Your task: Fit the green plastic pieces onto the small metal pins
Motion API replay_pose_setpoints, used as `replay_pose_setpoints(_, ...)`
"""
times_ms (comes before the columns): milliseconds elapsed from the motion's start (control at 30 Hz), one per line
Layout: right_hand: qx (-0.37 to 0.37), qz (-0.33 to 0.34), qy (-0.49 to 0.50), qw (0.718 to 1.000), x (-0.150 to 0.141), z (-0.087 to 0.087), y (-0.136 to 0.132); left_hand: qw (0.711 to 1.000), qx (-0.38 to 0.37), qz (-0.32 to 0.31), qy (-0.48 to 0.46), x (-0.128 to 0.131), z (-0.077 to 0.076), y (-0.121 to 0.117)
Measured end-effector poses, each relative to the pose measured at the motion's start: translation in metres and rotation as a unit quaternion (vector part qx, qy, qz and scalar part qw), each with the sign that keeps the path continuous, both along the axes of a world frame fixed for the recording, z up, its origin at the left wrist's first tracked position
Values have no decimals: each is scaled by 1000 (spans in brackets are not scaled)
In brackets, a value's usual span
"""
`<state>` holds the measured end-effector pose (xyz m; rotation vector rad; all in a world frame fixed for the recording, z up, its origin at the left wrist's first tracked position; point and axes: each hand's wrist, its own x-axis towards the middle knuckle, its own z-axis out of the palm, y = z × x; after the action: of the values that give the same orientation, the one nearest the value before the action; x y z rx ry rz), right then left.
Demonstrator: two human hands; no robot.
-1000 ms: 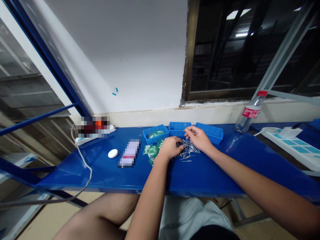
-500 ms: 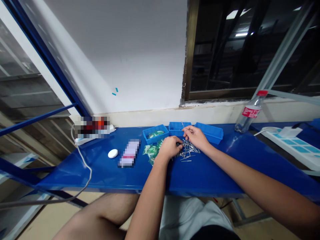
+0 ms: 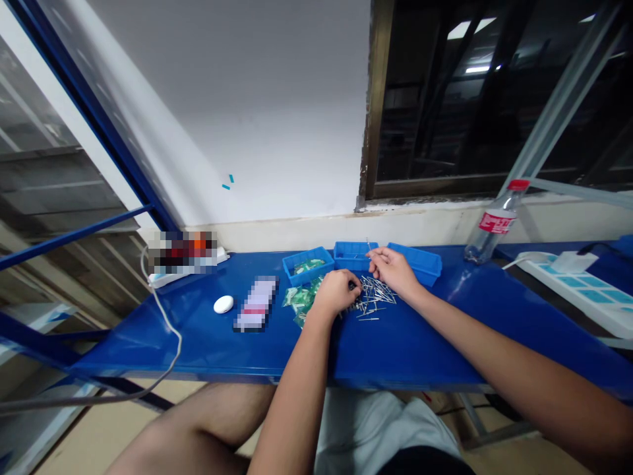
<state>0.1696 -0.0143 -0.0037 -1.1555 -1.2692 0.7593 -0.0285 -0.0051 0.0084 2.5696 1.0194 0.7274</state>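
My right hand (image 3: pixel 390 267) pinches a thin silver blind rivet (image 3: pixel 368 245), which stands upright from the fingertips in front of the middle blue bin (image 3: pixel 349 254). Below that hand lies a loose pile of blind rivets (image 3: pixel 378 293) on the blue table. My left hand (image 3: pixel 337 291) rests at the pile's left edge with its fingers curled in; small dark pieces (image 3: pixel 353 303) show beside it, and what the fingers hold is hidden. Green-and-clear plastic packets (image 3: pixel 299 298) lie left of it, partly covered by the hand. The left blue bin (image 3: pixel 307 276) contains similar packets.
A third blue bin (image 3: pixel 428 265) stands behind my right hand. To the left lie a blurred-out phone (image 3: pixel 256 303) and a round white case (image 3: pixel 223 304). A plastic bottle (image 3: pixel 487 231) and a white power strip (image 3: pixel 583 284) stand right. A cable (image 3: pixel 175 349) hangs over the left edge.
My right hand has shifted slightly to the right with the rivet still pinched in its fingers. My left hand has hardly moved.
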Motion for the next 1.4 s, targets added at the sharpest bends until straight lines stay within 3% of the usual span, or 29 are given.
replay_pose_setpoints(233, -11, -26, 59, 998, 4, 6, -3, 1000, -2, 8, -6, 0, 0, 0)
replay_pose_setpoints(733, 8, -17, 15, 1000, 6, -6, 9, 999, -15, 9, -37, 0, 3, -3)
replay_pose_setpoints(933, -39, -52, 5, 998, 5, -5, 9, 998, -41, 5, -52, 0, 5, -3)
replay_pose_setpoints(1100, 12, -85, -89, 992, 13, 5, 1, 994, -42, 5, -103, 0, 4, -3)
replay_pose_setpoints(1267, 139, -133, -268, 944, 25, 19, -7, 986, -46, 0, -161, 0, 0, 0)
replay_pose_setpoints(1333, 142, -99, -299, 939, 24, 21, -9, 982, -48, 4, -182, 0, 0, 0)
replay_pose_setpoints(1400, 115, -36, -283, 951, 18, 18, -12, 977, -44, 11, -210, 0, 1, 1)
